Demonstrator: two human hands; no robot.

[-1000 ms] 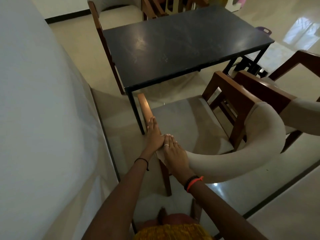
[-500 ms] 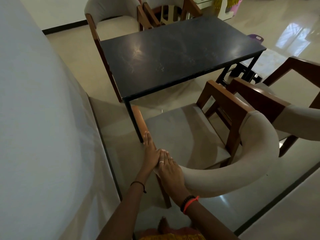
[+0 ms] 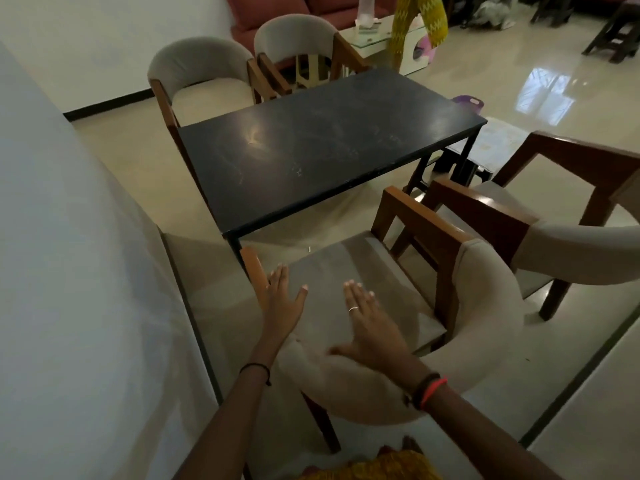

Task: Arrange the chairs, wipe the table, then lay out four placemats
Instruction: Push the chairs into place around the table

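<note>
A black rectangular table (image 3: 318, 147) stands in the middle of the room with nothing on its top. Right in front of me is a wooden chair (image 3: 391, 306) with a curved beige padded back and a grey seat, facing the table's near left corner. My left hand (image 3: 282, 306) is open with straight fingers beside the chair's left armrest (image 3: 254, 271). My right hand (image 3: 370, 327) is open and flat above the back's left end, fingers pointing at the table. A second chair (image 3: 519, 216) stands close on the right.
Two more beige-backed chairs (image 3: 201, 81) stand at the table's far side. A white wall (image 3: 69, 271) runs close on my left. A purple object (image 3: 467, 102) lies on the glossy floor past the table. A glass side table (image 3: 381, 32) and red sofa stand behind.
Both hands have spread apart and lifted from the chair's left armrest and back end, where they lay together. The view has risen, showing more of the room.
</note>
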